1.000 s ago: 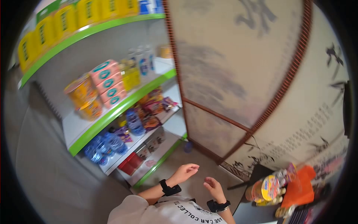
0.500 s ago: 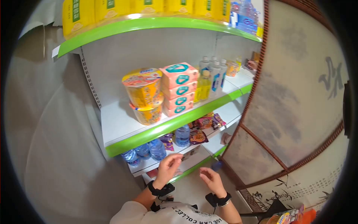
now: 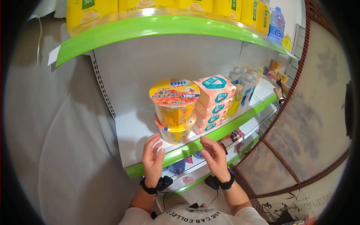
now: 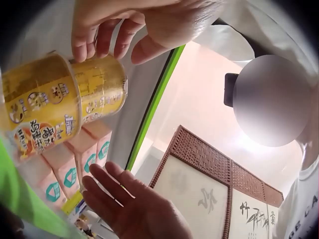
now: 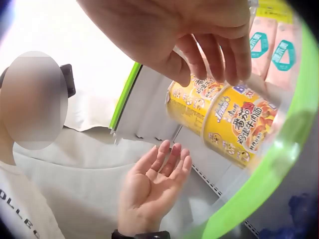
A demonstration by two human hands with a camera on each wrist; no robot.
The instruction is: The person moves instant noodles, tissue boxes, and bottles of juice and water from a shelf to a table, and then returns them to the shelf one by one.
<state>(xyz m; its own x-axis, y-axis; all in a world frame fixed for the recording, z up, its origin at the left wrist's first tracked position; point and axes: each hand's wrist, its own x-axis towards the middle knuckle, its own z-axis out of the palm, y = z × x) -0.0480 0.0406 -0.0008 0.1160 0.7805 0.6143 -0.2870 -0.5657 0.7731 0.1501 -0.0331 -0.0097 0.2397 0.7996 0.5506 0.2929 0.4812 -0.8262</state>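
Two yellow instant noodle tubs are stacked on the middle shelf, the upper tub (image 3: 175,103) with a printed lid, the lower tub (image 3: 174,133) beneath it. My left hand (image 3: 153,159) is at the shelf's front edge, left of the stack, fingers loosely bent and nothing held. To the right of the stack, my right hand (image 3: 215,157) is raised in front of the green edge, its palm turned inward and holding nothing. Both palms face each other in the left wrist view, with the tubs (image 4: 102,84) beyond the fingertips. A pile of pink tissue packs (image 3: 213,101) stands close beside the tubs.
Yellow-green and clear bottles (image 3: 245,84) stand right of the tissue packs. Above, yellow packages (image 3: 195,7) line the upper shelf behind its green edge (image 3: 165,28). Another person's hands (image 3: 277,88) are at the shelf's far right end. A folding screen (image 3: 318,123) borders the right side.
The head view has turned left and come nearer to the shelf. Both hands have risen from below the shelves to the middle shelf's edge, either side of the noodle tubs.
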